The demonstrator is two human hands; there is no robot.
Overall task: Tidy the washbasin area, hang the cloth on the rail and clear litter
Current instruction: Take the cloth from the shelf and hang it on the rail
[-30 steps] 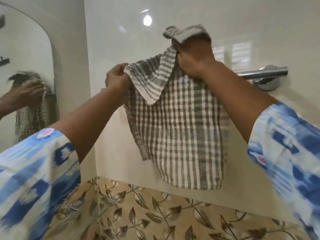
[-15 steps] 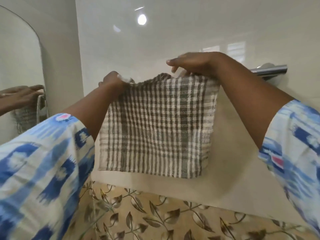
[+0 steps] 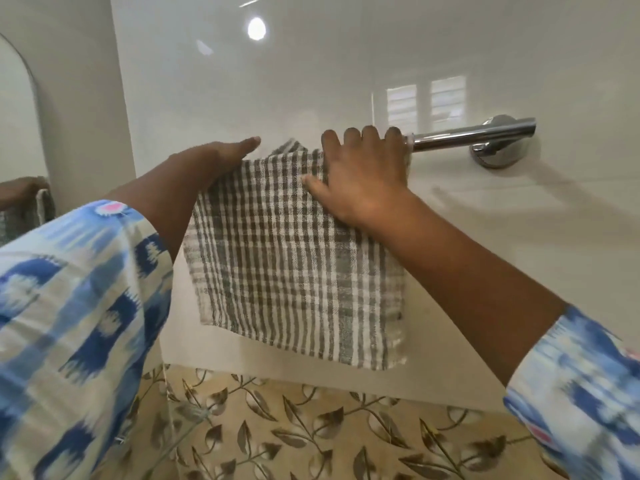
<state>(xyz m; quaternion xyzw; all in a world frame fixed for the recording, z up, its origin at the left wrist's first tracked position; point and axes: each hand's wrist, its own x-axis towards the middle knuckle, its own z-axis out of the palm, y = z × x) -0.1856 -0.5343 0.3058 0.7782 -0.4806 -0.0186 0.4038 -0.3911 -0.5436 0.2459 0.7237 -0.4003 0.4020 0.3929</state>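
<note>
The chrome rail on the glossy cream wall carries my grey and white checked cloth, folded over it and hanging flat. Right of the cloth the rail is bare up to its round mount.

Under the flat right hand, the cloth was a coarse woven fabric, matt, in grey-and-white check with a slightly crinkled surface. Just beyond that hand's fingertips the rail was polished chrome metal, mirror-bright, and the wall tile behind both hands was smooth and glossy, throwing back a lamp and a window. Below the hands a band of leaf-patterned tile looked smooth with a softer sheen; the sleeves were matt printed cloth.
</note>
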